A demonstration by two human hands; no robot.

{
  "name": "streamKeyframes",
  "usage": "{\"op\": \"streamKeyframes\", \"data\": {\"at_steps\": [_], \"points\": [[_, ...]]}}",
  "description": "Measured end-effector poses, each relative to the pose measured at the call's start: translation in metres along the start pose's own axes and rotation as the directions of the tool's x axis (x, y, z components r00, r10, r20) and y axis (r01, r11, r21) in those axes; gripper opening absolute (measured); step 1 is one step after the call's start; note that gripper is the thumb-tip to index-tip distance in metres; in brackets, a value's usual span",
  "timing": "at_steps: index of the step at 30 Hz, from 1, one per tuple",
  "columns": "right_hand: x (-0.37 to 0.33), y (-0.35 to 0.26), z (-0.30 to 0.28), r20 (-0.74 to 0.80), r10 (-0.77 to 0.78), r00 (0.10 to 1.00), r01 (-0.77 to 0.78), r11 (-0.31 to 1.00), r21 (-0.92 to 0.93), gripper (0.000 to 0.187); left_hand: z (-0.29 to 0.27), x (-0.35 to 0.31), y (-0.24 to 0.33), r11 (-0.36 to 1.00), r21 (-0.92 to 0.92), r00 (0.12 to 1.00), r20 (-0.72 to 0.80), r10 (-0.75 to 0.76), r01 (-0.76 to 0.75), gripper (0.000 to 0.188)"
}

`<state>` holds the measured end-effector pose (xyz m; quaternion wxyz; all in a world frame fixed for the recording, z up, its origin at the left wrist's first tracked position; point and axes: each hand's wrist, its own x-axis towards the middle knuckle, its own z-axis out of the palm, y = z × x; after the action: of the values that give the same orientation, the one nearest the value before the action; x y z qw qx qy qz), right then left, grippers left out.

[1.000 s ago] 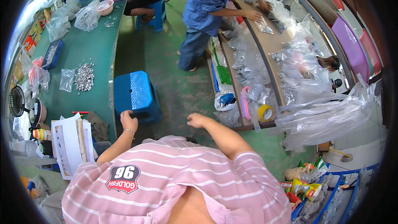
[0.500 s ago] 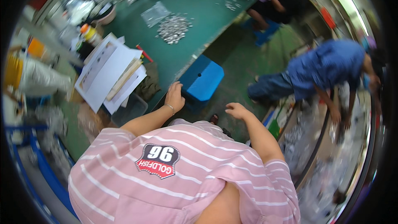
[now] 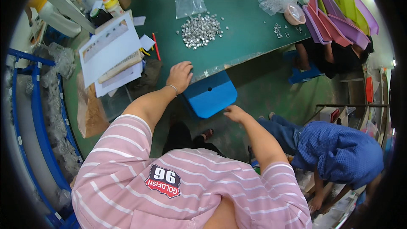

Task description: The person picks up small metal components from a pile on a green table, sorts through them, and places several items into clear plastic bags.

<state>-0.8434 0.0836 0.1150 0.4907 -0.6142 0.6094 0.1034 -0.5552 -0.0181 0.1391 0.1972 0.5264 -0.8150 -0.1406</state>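
Note:
My left hand (image 3: 179, 76) lies on the near edge of a green table (image 3: 241, 29), open, its fingers stretched over the edge. My right hand (image 3: 235, 113) is beside the front right edge of a blue plastic stool (image 3: 210, 95). Its fingers are loosely bent, with nothing visible in them; whether they touch the stool I cannot tell. The stool stands against the table's near side, a dark hole in its seat. Beyond my left hand, a heap of small silvery metal pieces (image 3: 201, 31) lies on the table, by a clear plastic bag (image 3: 190, 5).
Stacked papers (image 3: 111, 38), a red pen (image 3: 156, 46) and an orange-capped bottle (image 3: 111, 3) are at the left. Colourful plastic trays (image 3: 335, 12) stand at the far right, near a seated person. Another person in a blue shirt (image 3: 339, 152) bends over at the right. Blue racking (image 3: 38, 101) lines the left.
My view has swung toward the right and tilted. My right hand has come closer to the stool, while my left hand stays at the table's edge. The person in blue bends lower in view.

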Motion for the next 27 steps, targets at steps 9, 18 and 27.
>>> {"op": "streamKeyframes", "data": {"at_steps": [9, 18, 27], "points": [[0.064, -0.002, 0.024, 0.326, 0.061, 0.943, 0.012, 0.976, -0.217, 0.043, -0.003, 0.002, 0.011, 0.998, 0.067, 0.999, -0.034, 0.004, -0.002, 0.031], [0.156, 0.037, -0.052, -0.258, -0.052, 0.965, -0.062, 0.907, -0.416, 0.043, -0.008, 0.020, 0.017, 0.994, -0.022, 0.991, 0.087, -0.101, 0.103, 0.044], [0.273, 0.083, -0.072, -0.115, -0.167, 0.979, 0.096, 0.882, -0.462, 0.043, 0.000, 0.020, 0.014, 0.983, 0.163, 0.985, 0.132, -0.108, 0.086, 0.049]]}}
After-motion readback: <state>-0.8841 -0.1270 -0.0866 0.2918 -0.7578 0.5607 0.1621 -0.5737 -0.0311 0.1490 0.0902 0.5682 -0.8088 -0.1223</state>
